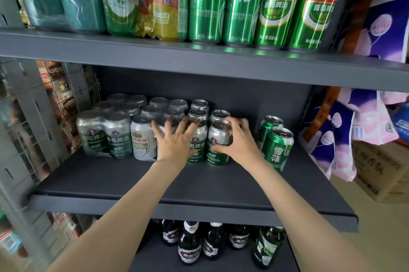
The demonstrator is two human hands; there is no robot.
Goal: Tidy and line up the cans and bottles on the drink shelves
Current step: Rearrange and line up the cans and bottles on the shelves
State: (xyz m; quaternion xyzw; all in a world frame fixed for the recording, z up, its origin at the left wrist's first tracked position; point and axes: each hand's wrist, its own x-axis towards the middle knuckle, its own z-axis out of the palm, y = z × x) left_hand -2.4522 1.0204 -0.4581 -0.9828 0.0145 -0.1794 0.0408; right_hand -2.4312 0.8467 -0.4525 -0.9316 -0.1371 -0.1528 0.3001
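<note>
Right hand (240, 138) grips a silver-green Tsingtao can (219, 142) while the left hand (174, 138), fingers spread, braces the neighbouring can (197, 138), apparently aligning the row.

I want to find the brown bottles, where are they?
In the head view, the brown bottles stand on the bottom shelf, under the middle shelf holding the cans, left of a green bottle.

Right of shelving: purple-and-pink plastic packs (332, 138) hang beside a brown cardboard box (380, 172) on the floor. Left: wire rack (66, 94), contents blurred.
</note>
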